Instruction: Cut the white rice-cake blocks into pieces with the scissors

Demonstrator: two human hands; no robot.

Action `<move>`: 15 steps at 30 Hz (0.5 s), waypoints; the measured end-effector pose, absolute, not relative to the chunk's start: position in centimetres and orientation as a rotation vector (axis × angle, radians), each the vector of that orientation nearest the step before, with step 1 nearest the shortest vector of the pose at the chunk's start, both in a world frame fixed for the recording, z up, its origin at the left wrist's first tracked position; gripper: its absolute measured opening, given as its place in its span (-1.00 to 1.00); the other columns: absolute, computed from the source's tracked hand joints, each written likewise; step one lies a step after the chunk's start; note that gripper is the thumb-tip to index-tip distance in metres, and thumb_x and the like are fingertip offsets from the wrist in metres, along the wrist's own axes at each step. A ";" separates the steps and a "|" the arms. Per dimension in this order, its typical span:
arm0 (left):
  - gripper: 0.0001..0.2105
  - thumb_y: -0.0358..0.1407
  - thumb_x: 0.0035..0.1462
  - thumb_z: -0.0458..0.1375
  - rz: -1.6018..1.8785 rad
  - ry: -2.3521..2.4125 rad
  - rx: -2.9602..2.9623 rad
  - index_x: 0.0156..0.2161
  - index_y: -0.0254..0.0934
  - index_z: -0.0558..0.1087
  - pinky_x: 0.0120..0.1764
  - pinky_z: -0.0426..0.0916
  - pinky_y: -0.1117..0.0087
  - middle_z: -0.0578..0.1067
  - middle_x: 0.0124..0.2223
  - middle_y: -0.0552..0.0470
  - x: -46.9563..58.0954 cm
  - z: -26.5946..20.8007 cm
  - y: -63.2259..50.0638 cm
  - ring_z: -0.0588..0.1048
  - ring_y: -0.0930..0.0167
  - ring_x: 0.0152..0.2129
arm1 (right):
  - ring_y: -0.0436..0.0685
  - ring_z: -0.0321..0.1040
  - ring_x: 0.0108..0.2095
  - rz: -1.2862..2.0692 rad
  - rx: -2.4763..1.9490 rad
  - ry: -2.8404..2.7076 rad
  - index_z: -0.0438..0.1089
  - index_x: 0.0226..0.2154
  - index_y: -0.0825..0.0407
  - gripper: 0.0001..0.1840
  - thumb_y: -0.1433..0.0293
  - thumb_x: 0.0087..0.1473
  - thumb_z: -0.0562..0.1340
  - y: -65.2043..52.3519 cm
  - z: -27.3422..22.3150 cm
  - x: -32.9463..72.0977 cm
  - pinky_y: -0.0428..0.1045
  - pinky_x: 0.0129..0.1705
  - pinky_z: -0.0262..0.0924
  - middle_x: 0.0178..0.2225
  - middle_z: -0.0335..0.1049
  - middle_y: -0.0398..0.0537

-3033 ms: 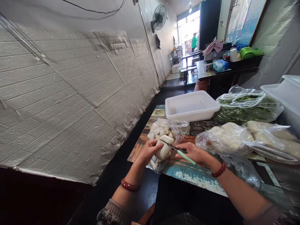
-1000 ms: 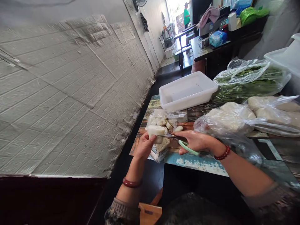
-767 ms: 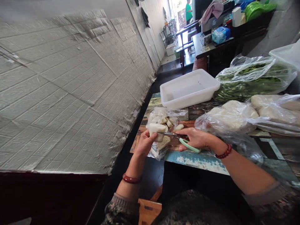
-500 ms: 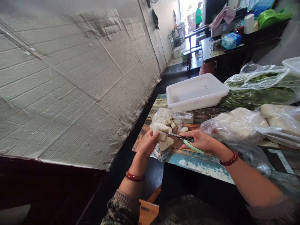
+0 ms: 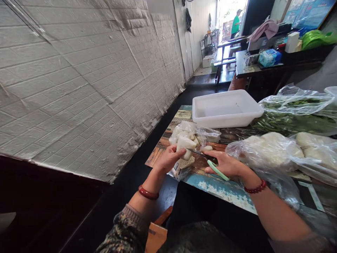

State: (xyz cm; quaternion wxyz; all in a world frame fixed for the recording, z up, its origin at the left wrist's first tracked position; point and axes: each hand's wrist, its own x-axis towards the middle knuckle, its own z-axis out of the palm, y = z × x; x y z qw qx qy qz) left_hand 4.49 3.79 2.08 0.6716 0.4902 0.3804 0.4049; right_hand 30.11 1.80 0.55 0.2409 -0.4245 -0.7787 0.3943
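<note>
A white block of food (image 5: 185, 144), its exact kind unclear, is gripped in my left hand (image 5: 170, 159), thumb in front. My right hand (image 5: 228, 164) holds scissors (image 5: 218, 171) with pale green handles. Their blades point left and reach the block's right side; how deep they go is hard to see. Behind the block lies an open clear plastic bag (image 5: 181, 130) with several whitish pieces. Below my left fingers is a paler brown, porous-faced piece (image 5: 186, 163) in clear wrapping. A small white piece (image 5: 206, 148) rests near the blades.
A white plastic tub (image 5: 228, 121) stands behind on the wood-patterned table (image 5: 163, 149). Bagged white rounded lumps (image 5: 271, 147) and bagged green vegetables (image 5: 300, 121) lie to the right. A brick-patterned wall (image 5: 92, 88) runs along the left. A person in green (image 5: 235, 24) stands far off by the doorway.
The view has shifted slightly, so the tub and bags appear further right and lower. The block in my left hand has tilted a little; both hands keep their holds.
</note>
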 end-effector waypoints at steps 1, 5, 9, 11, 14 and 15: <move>-0.59 -0.13 -0.09 0.41 0.909 0.850 1.092 -0.16 -0.36 0.58 -0.26 0.32 0.42 0.58 -0.31 -0.07 4.6 2.2 3.8 0.48 0.40 -0.41 | 0.38 0.38 0.05 1.069 -1.146 -2.131 0.36 0.16 0.06 -0.25 0.20 -0.10 0.38 1.8 0.5 30.2 0.17 0.10 0.26 0.07 0.45 0.09; -0.59 -0.12 -0.10 0.41 0.933 0.857 1.071 -0.18 -0.37 0.58 -0.30 0.32 0.45 0.57 -0.32 -0.07 5.0 2.5 3.7 0.46 0.43 -0.44 | 0.38 0.32 0.11 1.092 -1.119 -2.118 0.33 0.18 0.09 -0.20 0.20 -0.12 0.39 1.8 0.4 30.3 0.21 0.17 0.19 0.14 0.39 0.12; -0.61 -0.15 -0.07 0.40 0.919 0.854 1.139 -0.16 -0.36 0.58 -0.31 0.33 0.45 0.57 -0.33 -0.07 4.8 2.5 3.8 0.48 0.40 -0.43 | 0.38 0.38 0.03 1.101 -1.167 -2.107 0.35 0.16 0.11 -0.20 0.19 -0.13 0.41 1.8 0.5 30.1 0.20 0.11 0.25 0.09 0.43 0.13; -0.62 -0.16 -0.05 0.39 0.894 0.851 1.158 -0.14 -0.36 0.58 -0.31 0.34 0.44 0.57 -0.33 -0.07 4.6 2.4 3.8 0.49 0.39 -0.43 | 0.37 0.43 -0.04 1.112 -1.186 -2.112 0.39 0.13 0.13 -0.24 0.18 -0.12 0.40 1.8 0.6 30.1 0.18 0.05 0.30 0.01 0.49 0.10; -0.62 -0.16 -0.03 0.38 0.885 0.860 1.172 -0.14 -0.36 0.59 -0.30 0.34 0.45 0.57 -0.32 -0.07 4.3 2.2 3.9 0.49 0.39 -0.42 | 0.36 0.45 -0.08 1.166 -1.158 -2.085 0.44 0.08 0.10 -0.34 0.16 -0.07 0.37 1.8 0.6 30.0 0.15 -0.02 0.35 -0.07 0.54 0.02; -0.62 -0.16 -0.03 0.38 0.887 0.863 1.174 -0.14 -0.36 0.59 -0.29 0.35 0.44 0.58 -0.32 -0.08 4.2 2.2 4.0 0.49 0.39 -0.42 | 0.35 0.44 -0.08 1.191 -1.128 -2.072 0.46 0.07 0.07 -0.38 0.16 -0.04 0.36 1.8 0.5 30.0 0.13 -0.02 0.35 -0.07 0.55 -0.01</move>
